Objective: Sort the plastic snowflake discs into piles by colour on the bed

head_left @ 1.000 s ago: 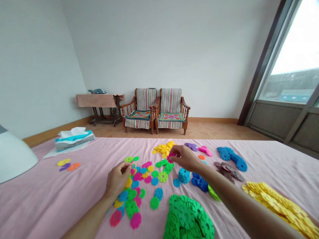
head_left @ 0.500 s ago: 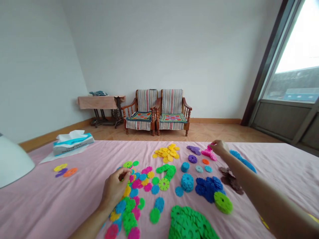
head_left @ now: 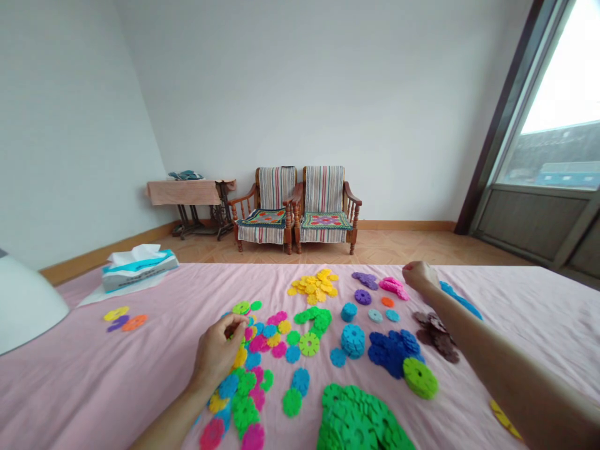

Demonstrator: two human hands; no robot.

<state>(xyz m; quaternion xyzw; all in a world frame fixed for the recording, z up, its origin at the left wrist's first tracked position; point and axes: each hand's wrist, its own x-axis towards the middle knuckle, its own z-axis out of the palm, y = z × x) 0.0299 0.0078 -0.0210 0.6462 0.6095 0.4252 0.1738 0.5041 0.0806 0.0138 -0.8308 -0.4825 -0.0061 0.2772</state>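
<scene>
Flat plastic snowflake discs in many colours lie on a pink cloth [head_left: 154, 325]. My left hand [head_left: 216, 354] rests on the mixed pile of discs [head_left: 253, 369]. Its fingertips are pinched together at the pile's far edge, and what they hold is hidden. My right hand [head_left: 419, 275] is stretched far out, curled into a loose fist just right of the small pink pile [head_left: 392, 286]. No disc shows in its fingers. Nearby lie the yellow pile [head_left: 315, 285], a few purple discs [head_left: 364, 280] and a dark brown pile [head_left: 435, 334].
A big green heap [head_left: 360, 422] lies at the near edge, with a blue pile [head_left: 391, 350], a teal stack [head_left: 352, 340] and a lime stack [head_left: 419, 377] beyond it. A tissue pack [head_left: 138, 265] and three loose discs [head_left: 122, 320] lie at left. A white rounded object [head_left: 23, 306] stands far left.
My right hand carried a pink disc from the centre across to the pink pile and has now drawn back slightly with fingers curled. My left hand stayed on the mixed pile.
</scene>
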